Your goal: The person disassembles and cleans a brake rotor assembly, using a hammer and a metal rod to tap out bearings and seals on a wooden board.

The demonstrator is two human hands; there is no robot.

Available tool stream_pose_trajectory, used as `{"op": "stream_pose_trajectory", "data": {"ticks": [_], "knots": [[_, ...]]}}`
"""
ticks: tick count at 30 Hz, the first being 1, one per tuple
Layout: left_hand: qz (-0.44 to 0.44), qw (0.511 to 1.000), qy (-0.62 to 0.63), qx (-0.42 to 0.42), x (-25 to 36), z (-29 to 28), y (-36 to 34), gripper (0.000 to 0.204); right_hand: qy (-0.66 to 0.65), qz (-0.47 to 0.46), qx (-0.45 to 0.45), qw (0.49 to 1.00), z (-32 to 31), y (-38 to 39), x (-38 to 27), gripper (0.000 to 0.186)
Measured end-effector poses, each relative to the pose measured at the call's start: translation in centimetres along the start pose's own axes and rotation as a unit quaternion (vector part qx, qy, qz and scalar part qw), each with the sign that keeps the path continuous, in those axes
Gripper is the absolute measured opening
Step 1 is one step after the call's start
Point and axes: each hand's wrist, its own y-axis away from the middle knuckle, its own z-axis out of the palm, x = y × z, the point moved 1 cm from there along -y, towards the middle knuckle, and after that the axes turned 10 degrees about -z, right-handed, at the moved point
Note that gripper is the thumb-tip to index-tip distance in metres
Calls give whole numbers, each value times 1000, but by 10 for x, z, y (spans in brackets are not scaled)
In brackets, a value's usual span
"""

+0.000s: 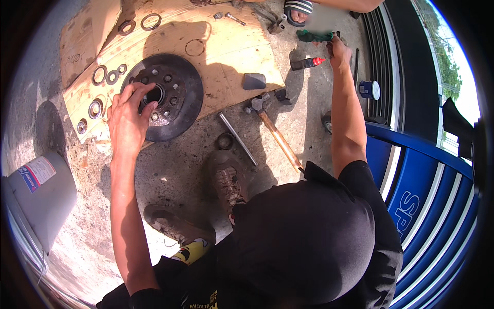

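A dark brake disc [188,113] with a studded hub lies on the cardboard. My left hand [128,113] rests on the hub, its thumb and fingers curved around the round central opening. Whether a small part sits between those fingertips is hard to see. Out to the far right, my right hand [338,53] has its fingers closed on the end of a dark green object [314,36], too small to name. Near it, a black bottle with a red cap [307,63] lies on the floor. Left of the disc are several metal rings and bearings [96,108].
A wooden-handled hammer [278,138] and a metal rod [237,138] lie on the concrete beside the cardboard [231,67]. A grey bucket [49,201] stands at left, a blue drawer cabinet [427,206] at right, near a blue can [369,90]. Another person's sandalled foot [298,11] shows at the top.
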Motion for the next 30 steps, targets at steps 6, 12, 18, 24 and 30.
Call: {"op": "stream_pose_trajectory", "data": {"ticks": [6, 12, 18, 24, 30], "knots": [[38, 999, 2, 23, -20, 10, -7, 36, 147, -277, -113, 943, -30, 219, -151, 12], [61, 997, 10, 39, -6, 4, -3, 36, 270, -391, -454, 754, -6, 413, -106, 13], [48, 998, -33, 39, -9, 6, 4, 36, 295, -390, -598, 635, 14, 426, -79, 34], [22, 998, -31, 46, -14, 10, -1, 38, 306, -573, -576, 496, 48, 413, -80, 44], [-18, 1000, -7, 1, -8, 5, -1, 40, 315, -597, -592, 440, 64, 404, -77, 41]]}}
